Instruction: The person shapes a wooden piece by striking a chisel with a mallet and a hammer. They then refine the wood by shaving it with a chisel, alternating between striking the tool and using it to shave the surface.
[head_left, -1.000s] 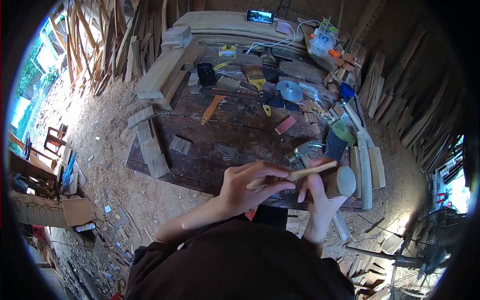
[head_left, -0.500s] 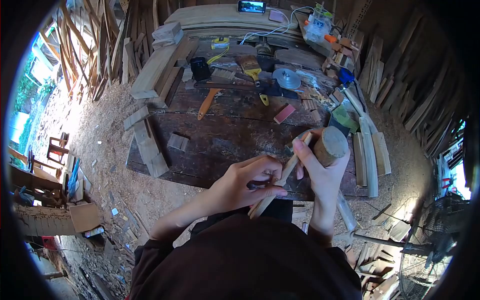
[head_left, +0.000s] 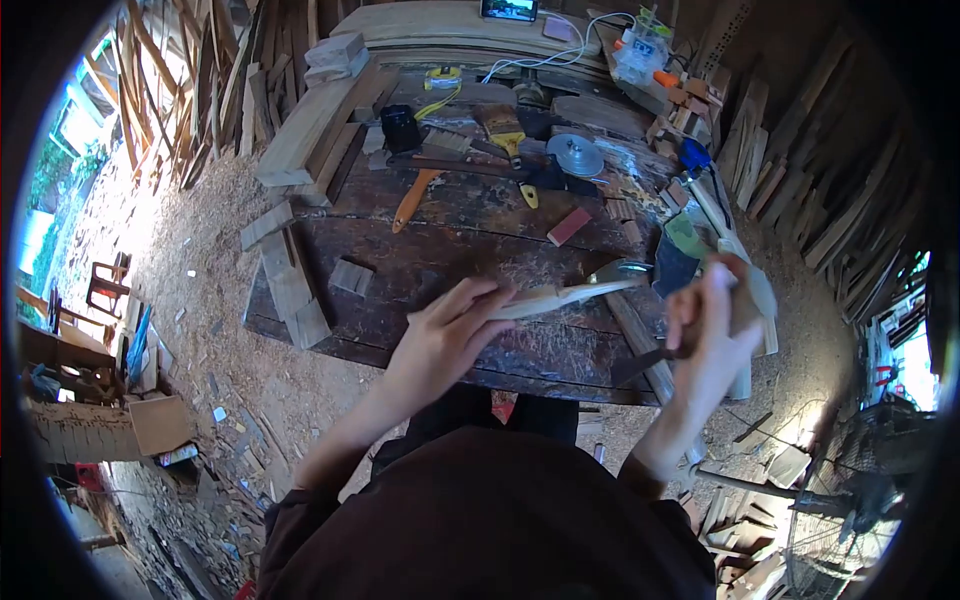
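Note:
My left hand is closed around a pale, narrow wooden piece with a shaped edge, which points right over the workbench. Just past its far end is a shiny curved metal thing. Blurred by motion, my right hand is raised over the bench's right side with its fingers curled. A round wooden block shows against its outer side, partly hidden by the hand. From under the fingers a dark flat bar sticks out to the lower left; I cannot tell whether it joins the block.
On the dark workbench lie an orange-handled tool, a paintbrush, a metal disc, a red block and a tape measure. Timber lies along the left edge. Wood shavings cover the floor.
My right hand has let go of the narrow wooden piece and moved right with the round block. My left hand has shifted slightly left, and the piece now lies closer to level.

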